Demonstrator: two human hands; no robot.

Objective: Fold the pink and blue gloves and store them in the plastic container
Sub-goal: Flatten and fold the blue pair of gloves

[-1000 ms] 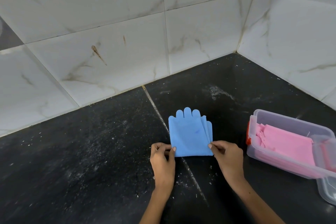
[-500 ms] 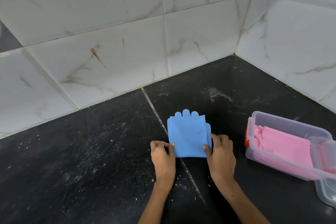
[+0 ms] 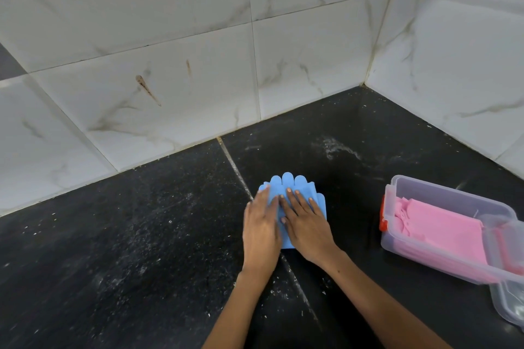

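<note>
A: Left hand (image 3: 261, 231) flat, palm down, fingers straight and together, pressing on the left part of the blue gloves (image 3: 289, 183); nothing pinched or gripped

B: Right hand (image 3: 307, 228) likewise laid flat, fingers spread a little, covering the middle and right of the folded blue gloves; no hold taken, pressure only

A: Position of the blue gloves: on the black counter (image 3: 127, 249), directly beneath both palms, glove fingertips poking out past the person's fingertips toward the tiled wall (image 3: 170, 51). Lower edge showing between the two wrists

B: Plastic container (image 3: 442, 198) well apart to the right, lidless, red clasp on its near left end. Pink gloves (image 3: 442, 231) lying folded inside. Clear lid (image 3: 507, 300) resting against the container's right end, partly out of frame

A: White specks scattered over the counter; seam running under the gloves
</note>
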